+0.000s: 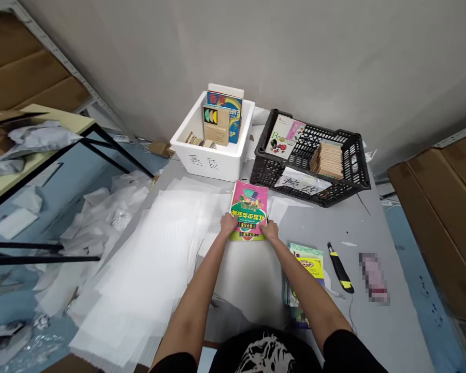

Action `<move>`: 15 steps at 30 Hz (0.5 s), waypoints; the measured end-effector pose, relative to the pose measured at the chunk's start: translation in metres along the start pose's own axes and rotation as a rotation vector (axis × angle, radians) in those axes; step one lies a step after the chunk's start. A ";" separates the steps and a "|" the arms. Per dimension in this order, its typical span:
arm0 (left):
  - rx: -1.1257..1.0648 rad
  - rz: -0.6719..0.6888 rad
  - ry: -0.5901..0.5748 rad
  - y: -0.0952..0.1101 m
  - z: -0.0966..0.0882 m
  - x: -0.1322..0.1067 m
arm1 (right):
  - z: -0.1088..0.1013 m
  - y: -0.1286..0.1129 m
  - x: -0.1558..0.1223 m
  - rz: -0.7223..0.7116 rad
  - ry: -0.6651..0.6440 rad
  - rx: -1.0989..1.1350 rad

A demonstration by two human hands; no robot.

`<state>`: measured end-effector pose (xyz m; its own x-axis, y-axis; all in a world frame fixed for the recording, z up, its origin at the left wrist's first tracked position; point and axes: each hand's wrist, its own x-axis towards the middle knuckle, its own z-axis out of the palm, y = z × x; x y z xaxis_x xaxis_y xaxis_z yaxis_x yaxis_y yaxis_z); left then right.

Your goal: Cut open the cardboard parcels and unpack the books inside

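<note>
Side desk (64, 124) at far L, pale top on blk metal legs, w/ grey poly mailers (34, 141) bunched on it. Below, blue floor (21, 290) littered w/ white foam scraps (101, 223). Next, main desk (388, 331), grey top, carrying big pile of white foam sheets (140, 264) spread across its L half. Behind that, white foam box (205, 161) w/ handwritten characters on front, bks (223, 116) standing upright inside.

Centre: L hand (228, 225) on lower L corner of pink-and-green bk (248, 210), R hand (270, 230) on lower R corner. Grip on both sides looks clenched on bk, not released, though fingers are partly hidden from this angle. Bk lies on foam sheets, front cover up, just in front of black plastic crate (357, 155), near but not touching it.

Step in hand, by my read: bk being handled on foam, likely for wrapping. Next move calls for keeping both corners held & bk square to sheet.

Crate holds bk (285, 135), bundled wood strips (328, 160), handwritten paper label (303, 182). R of R forearm, yellow-green bk (306, 264); then yellow-and-black utility knife (339, 267), blurred pink item (374, 278), cardboard boxes (438, 207) at far R.
</note>
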<state>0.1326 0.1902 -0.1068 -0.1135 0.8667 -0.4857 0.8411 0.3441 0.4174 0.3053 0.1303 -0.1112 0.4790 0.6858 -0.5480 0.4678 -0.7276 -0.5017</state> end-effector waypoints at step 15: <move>0.135 0.149 0.033 -0.020 -0.006 -0.026 | -0.039 0.023 -0.042 -0.200 -0.097 0.608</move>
<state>0.1158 0.1629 -0.0972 0.0019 0.9165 -0.3999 0.9128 0.1618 0.3750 0.3251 0.0856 -0.0734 0.3438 0.8254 -0.4478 0.0231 -0.4842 -0.8747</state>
